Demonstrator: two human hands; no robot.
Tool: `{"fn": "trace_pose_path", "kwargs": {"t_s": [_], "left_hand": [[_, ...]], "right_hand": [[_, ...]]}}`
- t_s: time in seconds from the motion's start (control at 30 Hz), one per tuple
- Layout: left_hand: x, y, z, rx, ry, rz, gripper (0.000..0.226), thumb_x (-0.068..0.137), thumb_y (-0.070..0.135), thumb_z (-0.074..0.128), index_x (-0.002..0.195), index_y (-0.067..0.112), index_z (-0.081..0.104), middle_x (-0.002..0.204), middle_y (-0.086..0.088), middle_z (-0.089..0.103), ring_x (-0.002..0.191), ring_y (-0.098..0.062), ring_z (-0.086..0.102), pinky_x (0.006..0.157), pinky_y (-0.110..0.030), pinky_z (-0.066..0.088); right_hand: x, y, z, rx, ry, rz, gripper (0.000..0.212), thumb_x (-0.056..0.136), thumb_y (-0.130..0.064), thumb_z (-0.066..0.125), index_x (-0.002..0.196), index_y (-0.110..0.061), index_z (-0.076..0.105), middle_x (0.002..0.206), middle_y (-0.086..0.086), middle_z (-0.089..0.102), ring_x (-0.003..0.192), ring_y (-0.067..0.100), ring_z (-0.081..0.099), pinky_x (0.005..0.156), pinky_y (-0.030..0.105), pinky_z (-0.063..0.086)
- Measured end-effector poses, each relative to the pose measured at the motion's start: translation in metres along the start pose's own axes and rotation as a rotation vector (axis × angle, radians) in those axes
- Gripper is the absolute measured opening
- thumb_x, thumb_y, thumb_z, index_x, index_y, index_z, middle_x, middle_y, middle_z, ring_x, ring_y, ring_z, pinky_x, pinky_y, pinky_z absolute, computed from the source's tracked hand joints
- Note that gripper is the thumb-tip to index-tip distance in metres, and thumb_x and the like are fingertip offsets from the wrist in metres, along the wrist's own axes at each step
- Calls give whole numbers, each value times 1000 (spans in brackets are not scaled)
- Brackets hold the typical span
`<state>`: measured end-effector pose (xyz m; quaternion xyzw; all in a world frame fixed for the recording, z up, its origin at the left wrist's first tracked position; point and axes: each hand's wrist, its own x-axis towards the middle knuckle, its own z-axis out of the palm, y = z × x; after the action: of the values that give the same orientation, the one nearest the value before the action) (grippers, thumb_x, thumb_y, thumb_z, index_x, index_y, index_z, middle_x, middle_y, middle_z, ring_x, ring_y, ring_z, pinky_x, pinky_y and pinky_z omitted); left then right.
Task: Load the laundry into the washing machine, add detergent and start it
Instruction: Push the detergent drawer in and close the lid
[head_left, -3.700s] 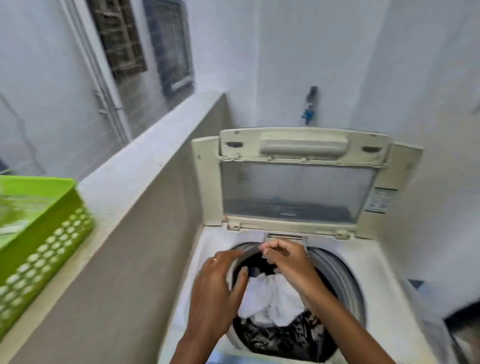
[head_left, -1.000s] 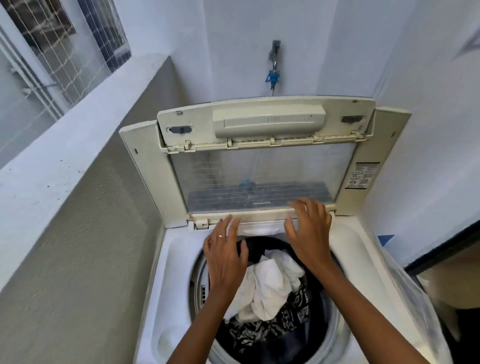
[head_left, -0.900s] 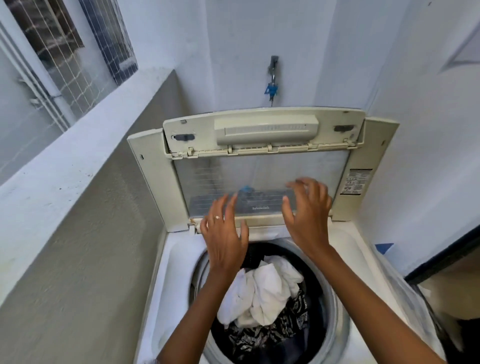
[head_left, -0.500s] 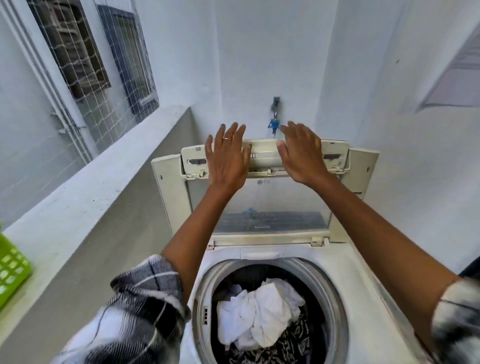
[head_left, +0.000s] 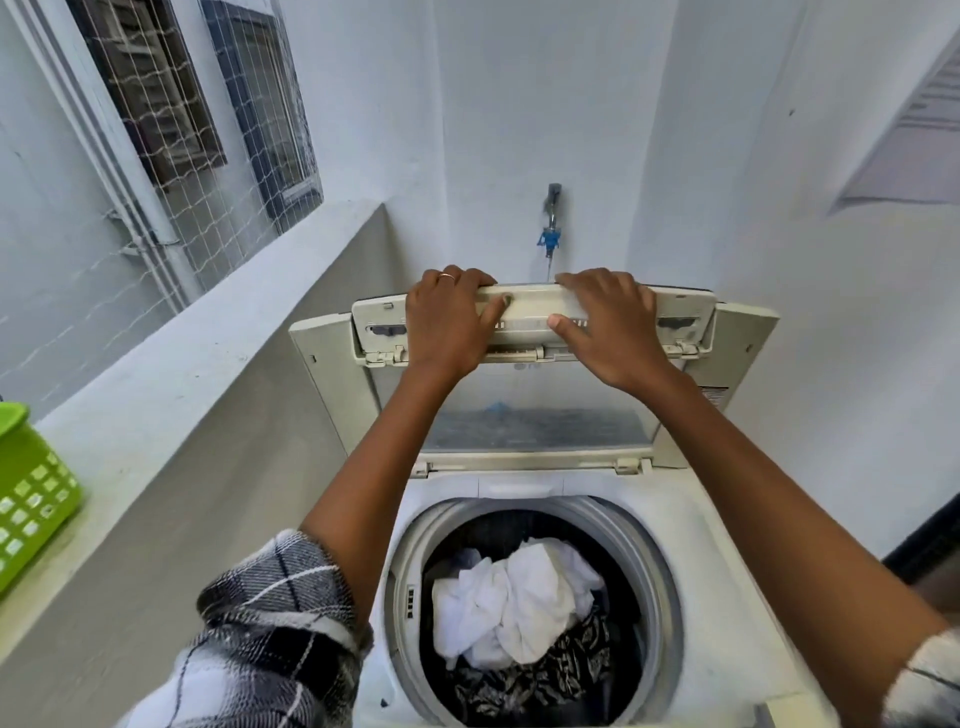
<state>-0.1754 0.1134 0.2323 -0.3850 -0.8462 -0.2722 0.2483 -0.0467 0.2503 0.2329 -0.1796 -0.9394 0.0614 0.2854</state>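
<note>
Washing machine lid (head_left: 535, 415), raised: left hand (head_left: 448, 317) and right hand (head_left: 605, 322) each grip its top edge; laundry (head_left: 519, 608) in drum.

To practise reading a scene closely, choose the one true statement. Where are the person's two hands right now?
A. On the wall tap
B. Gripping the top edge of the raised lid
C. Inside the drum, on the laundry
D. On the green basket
B: the left hand and right hand both curl over the top edge of the raised lid.
</note>
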Motion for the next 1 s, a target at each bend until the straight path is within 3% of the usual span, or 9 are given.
{"fn": "trace_pose_path", "kwargs": {"t_s": [0.23,0.37,0.57,0.67,0.77,0.87,1.0], "left_hand": [[-65,8,-25,-63,21,47,26,91,48,50,105,31,65,98,6,65,98,-18,56,81,-28,21],[-113,16,-36,-44,6,72,19,90,43,53,102,34,64,95,10,65,90,-16,57,75,-27,16],[-193,19,-43,2,-91,104,31,89,47,40,107,39,64,98,20,66,90,-8,59,76,-28,19],[-232,16,-36,-8,-130,120,35,90,48,39,112,38,63,99,21,66,94,-3,54,81,-30,24],[-271,12,-24,-62,-133,155,37,92,46,38,115,32,64,99,19,64,94,-2,51,90,-30,26],[-306,8,-11,-129,-184,158,40,94,49,36,114,28,63,100,15,63,95,-4,51,95,-30,29],[-338,7,3,-211,-328,83,32,90,46,43,112,29,60,102,16,62,96,-3,49,89,-22,30]], "right_hand": [[-61,-11,-19,113,31,6,50,79,-44,67,125,-28,56,121,-3,54,117,19,44,88,24,13],[-104,-19,-23,126,12,-4,52,69,-50,63,117,-28,61,110,-7,60,107,17,53,83,22,14],[-167,-22,-23,71,-260,19,58,73,-65,56,125,-39,54,124,-17,58,118,10,47,86,23,16],[-195,-25,-16,108,-345,48,48,81,-57,58,125,-37,55,122,-17,60,116,7,48,83,23,15],[-220,-27,-7,102,-477,39,36,79,-55,62,104,-30,61,100,-11,62,98,8,52,80,27,20],[-246,-27,9,84,-564,46,34,75,-51,66,80,-20,52,79,-9,56,79,9,49,85,28,28],[-278,-27,31,59,-656,59,27,80,-49,63,78,-27,46,83,-10,54,80,10,49,92,30,31]]}}
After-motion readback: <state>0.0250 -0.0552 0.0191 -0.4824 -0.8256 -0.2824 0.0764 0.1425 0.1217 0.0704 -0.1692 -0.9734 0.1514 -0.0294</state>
